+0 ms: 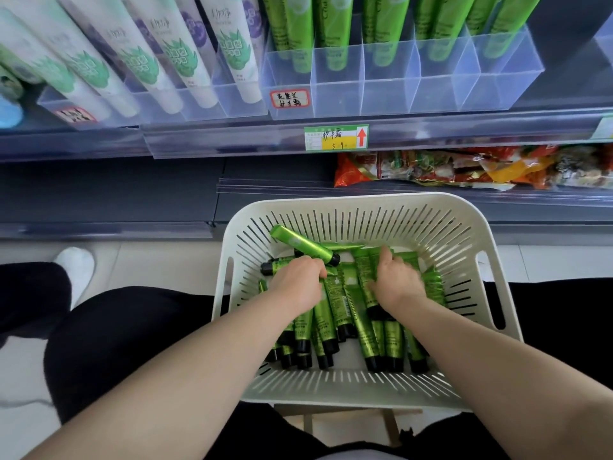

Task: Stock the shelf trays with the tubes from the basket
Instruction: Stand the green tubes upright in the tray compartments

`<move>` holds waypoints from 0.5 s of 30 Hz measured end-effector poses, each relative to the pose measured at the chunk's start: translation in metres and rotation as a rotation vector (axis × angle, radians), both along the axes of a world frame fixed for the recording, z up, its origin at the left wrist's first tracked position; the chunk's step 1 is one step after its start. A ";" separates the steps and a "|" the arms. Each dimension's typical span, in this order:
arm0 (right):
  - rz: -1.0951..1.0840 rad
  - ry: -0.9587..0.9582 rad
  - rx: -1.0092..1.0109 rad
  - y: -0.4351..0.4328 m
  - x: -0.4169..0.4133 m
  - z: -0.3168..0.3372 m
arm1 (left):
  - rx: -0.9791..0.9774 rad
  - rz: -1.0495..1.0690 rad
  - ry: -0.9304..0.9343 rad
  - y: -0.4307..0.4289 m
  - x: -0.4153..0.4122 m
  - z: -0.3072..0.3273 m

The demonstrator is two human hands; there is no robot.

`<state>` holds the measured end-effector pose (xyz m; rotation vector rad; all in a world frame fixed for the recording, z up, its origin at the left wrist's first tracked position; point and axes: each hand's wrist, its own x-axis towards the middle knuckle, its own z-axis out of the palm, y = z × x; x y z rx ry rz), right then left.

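We read handwritten "护手霜" and "5 9" on the price tag (336,137), beside its red arrow (362,137). Up-left of that tag, the sticker (289,99) on the clear tray (381,97) ends "护手霜". Below the tag, one tube (356,317) reads "Chamomile".

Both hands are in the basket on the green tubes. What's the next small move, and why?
Probably lift the left hand and right hand, both curled round green tubes, toward the clear tray: its front sections look unfilled, and the basket holds many.

Tubes (331,313) in basket (374,386) before shelf trays (391,94)
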<state>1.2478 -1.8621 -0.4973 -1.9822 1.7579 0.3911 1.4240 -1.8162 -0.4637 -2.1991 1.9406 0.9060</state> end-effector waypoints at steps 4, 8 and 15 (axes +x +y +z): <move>0.061 0.049 0.079 -0.001 0.008 0.005 | -0.017 -0.025 -0.028 -0.002 0.009 -0.002; 0.056 -0.039 0.129 0.000 0.010 0.010 | -0.102 -0.064 -0.056 -0.006 0.011 0.000; 0.098 -0.196 0.071 0.006 -0.002 0.005 | -0.200 -0.266 -0.304 -0.028 0.010 0.012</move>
